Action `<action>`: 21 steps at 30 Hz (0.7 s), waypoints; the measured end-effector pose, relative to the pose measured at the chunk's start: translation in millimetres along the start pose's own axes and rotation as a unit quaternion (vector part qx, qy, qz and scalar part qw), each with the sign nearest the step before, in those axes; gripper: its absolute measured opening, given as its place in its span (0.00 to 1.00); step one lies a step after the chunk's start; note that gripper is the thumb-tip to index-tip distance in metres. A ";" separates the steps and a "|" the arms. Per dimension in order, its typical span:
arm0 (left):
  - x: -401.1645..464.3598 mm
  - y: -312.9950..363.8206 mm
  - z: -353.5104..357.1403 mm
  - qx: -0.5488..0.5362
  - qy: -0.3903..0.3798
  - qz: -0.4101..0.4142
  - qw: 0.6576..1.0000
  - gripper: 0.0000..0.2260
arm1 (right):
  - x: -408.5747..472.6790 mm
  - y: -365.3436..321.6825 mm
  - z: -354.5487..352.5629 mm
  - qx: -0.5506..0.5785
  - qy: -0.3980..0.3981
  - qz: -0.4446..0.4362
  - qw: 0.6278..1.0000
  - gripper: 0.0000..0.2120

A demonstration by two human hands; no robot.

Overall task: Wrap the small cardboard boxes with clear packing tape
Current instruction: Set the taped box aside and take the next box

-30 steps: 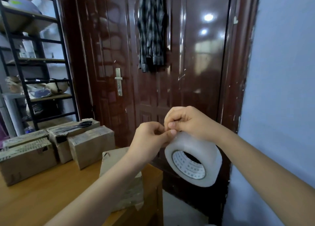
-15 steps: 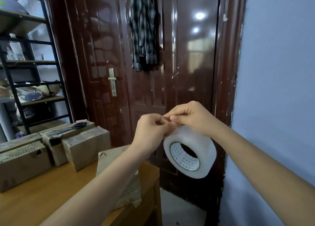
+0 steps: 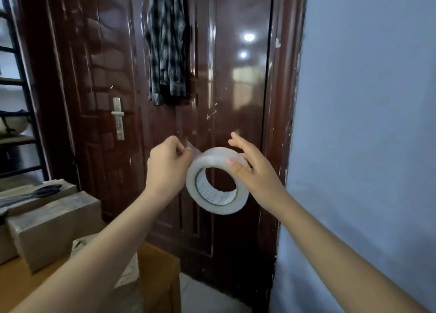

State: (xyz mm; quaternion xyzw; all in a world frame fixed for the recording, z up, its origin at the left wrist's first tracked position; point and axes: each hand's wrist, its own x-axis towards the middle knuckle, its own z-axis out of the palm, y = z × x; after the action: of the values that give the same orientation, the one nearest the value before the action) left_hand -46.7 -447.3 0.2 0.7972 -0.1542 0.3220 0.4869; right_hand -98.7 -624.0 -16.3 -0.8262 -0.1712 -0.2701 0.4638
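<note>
1. your tape roll (image 3: 218,180) is up in the air in front of the brown door (image 3: 236,88), between your two hands and clear of the table. the white core carries a printed pattern of small marks, too small to read, and no brand name shows.
2. your left hand (image 3: 166,165) has its fingers curled, pinching the loose end of the clear tape (image 3: 192,147) just off the top left of the roll.
3. your right hand (image 3: 251,166) lies against the right side of the roll: the thumb presses the front edge and the straight fingers reach over behind it.
4. the cardboard boxes (image 3: 54,223) sit on the wooden table (image 3: 160,270) at the lower left, well apart from the roll; their surfaces show faint print you could not read here. your left forearm hides most of one box (image 3: 128,275) nearest the table corner.
5. black scissors (image 3: 35,193) lie on top of the far box.
6. a plaid shirt (image 3: 166,41) hangs on the door above your hands, a metal handle plate (image 3: 118,117) is to their left, and a black shelf rack (image 3: 16,100) stands at the far left.
7. against half a second ago, your hands have come apart: then both pinched together at the top of the roll, now the left has drawn a short strip free and the right has opened out along the roll's side.
</note>
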 end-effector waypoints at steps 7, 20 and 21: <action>0.5 -10.6 -32.5 -0.175 0.046 -0.170 0.969 0.10 | 6.1 -7.1 51.6 0.033 0.137 -0.019 0.990 0.34; -21.8 -11.0 -73.6 -0.461 0.116 -0.360 0.802 0.05 | 41.4 -46.1 121.2 0.185 0.317 -0.097 0.925 0.16; -21.8 -12.0 -73.5 -0.466 0.124 -0.357 0.800 0.04 | 40.8 -48.4 126.1 0.191 0.300 -0.095 0.930 0.20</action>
State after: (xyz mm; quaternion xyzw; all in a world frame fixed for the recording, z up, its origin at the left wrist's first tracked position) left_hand -82.9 -378.7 1.0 0.4261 0.0719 0.1105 0.8950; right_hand -55.7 -489.6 -12.5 -0.5821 -0.1504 -0.5106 0.6146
